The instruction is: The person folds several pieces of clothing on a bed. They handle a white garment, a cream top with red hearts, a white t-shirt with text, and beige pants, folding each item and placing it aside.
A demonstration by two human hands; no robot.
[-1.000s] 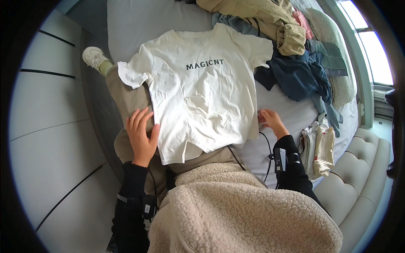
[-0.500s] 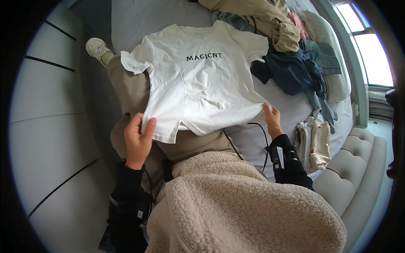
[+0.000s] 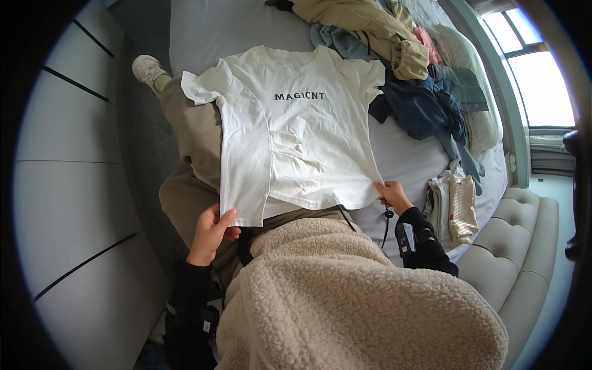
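Note:
A white short-sleeved T-shirt [image 3: 320,132] with dark lettering across its chest lies spread in front of me, neck end far, hem toward my lap. At the hem's left corner my left hand [image 3: 213,233] pinches the cloth between thumb and fingers. My right hand [image 3: 393,196] grips the right hem corner in the same way. Creases gather in the shirt's middle, and its left side hangs over my leg in brown trousers [image 3: 191,132]. The fingertips under the cloth are partly hidden.
Heaped on the bed [image 3: 228,28] at the far right are khaki trousers [image 3: 364,24], a dark blue garment [image 3: 425,108] and other clothes. Folded clothes [image 3: 461,206] lie right of my right hand, near the padded headboard [image 3: 512,237]. White cabinets [image 3: 80,197] stand left; a black cable [image 3: 386,228] hangs near my right hand.
Both hands have drawn the hem toward me, the left one moving down and the right one slightly inward. The shirt now lies straighter and nearer my lap.

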